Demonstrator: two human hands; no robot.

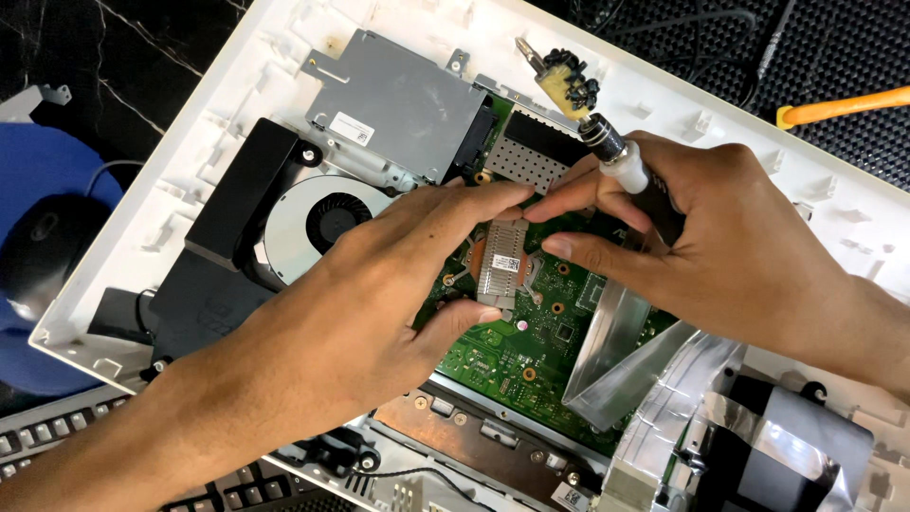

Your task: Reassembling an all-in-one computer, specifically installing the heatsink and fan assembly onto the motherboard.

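Note:
An opened white computer chassis (171, 190) lies under both hands, showing a green circuit board (531, 341). My left hand (379, 284) pinches a small finned metal heatsink (502, 261) on the board, with the thumb below it and the fingers above. My right hand (701, 228) touches the heatsink's upper right corner with thumb and forefinger while it holds a screwdriver (607, 142) tucked in the palm. The screwdriver's tip points up and to the left, and a yellow magnet with several dark screws (569, 81) clings to its shaft.
A round cooling fan (318, 223) in black ducting and a grey metal drive cage (398, 100) sit left of the board. Silver foil ribbon cables (626, 360) run lower right. A keyboard (57, 436), a blue pad with a dark mouse (47, 246) and an orange tool handle (844, 106) surround the chassis.

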